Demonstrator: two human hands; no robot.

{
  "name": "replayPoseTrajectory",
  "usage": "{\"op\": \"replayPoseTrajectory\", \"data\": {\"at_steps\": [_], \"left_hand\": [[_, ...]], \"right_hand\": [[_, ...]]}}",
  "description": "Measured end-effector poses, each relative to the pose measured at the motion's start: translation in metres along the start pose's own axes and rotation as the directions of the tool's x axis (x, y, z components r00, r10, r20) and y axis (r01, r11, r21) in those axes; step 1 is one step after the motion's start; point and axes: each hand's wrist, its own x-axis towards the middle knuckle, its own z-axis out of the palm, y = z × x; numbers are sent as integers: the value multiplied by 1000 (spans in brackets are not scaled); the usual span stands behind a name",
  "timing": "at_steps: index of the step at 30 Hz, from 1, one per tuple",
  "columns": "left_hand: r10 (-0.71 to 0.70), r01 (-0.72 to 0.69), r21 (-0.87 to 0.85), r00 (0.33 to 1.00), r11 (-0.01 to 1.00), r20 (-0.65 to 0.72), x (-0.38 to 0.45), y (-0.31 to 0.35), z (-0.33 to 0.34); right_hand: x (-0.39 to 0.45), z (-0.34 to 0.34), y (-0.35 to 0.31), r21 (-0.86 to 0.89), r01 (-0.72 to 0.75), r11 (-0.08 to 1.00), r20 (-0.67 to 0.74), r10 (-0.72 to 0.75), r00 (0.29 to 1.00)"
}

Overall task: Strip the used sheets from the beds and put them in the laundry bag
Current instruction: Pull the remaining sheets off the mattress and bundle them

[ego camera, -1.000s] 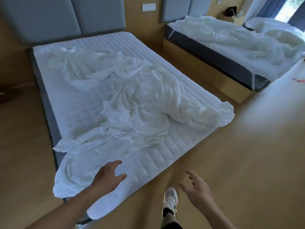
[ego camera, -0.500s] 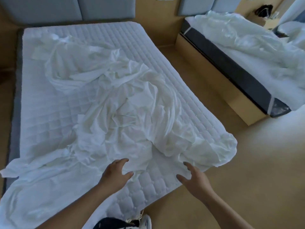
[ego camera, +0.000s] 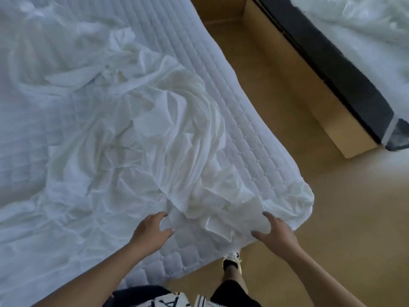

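Observation:
A crumpled white sheet [ego camera: 137, 138] lies loose over the quilted mattress [ego camera: 247, 134] of the near bed, bunched toward the foot corner. My left hand [ego camera: 152, 231] rests on the sheet near the foot edge, fingers spread and curved, holding nothing. My right hand [ego camera: 274, 233] reaches the bunched sheet at the bed's foot corner, fingers apart and touching the cloth. A second bed [ego camera: 345, 69] at the upper right carries more rumpled white bedding [ego camera: 371, 34]. No laundry bag is in view.
A strip of tan wooden floor [ego camera: 276, 103] runs between the two beds and widens at the right. The second bed's wooden base [ego camera: 309, 96] and dark mattress side border that strip. My shoe [ego camera: 232, 260] stands at the bed's foot.
I have stepped up to the foot of the near bed and leaned over it. Both hands moved forward from the air onto the bunched sheet at the foot corner.

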Motion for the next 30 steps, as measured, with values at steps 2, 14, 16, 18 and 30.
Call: {"op": "replayPoseTrajectory", "data": {"at_steps": [2,14,16,18,30], "left_hand": [[-100,98,-52,994,994,-46,-2,16,16],[-216,215,-44,976,976,-18,-25,114,94],[-171,169,-57,985,984,-26,-30,127,99],[-105,104,-34,994,994,-33,-36,136,105],[159,-299,-282,890,912,-428,-135,120,150]], "right_hand": [[62,-13,16,-149,33,988,42,-27,999],[119,12,32,-161,240,958,306,-182,934],[99,12,24,38,209,977,351,-209,913],[77,6,12,226,172,959,364,-247,898],[-95,-32,3,805,74,589,261,-463,847]]}}
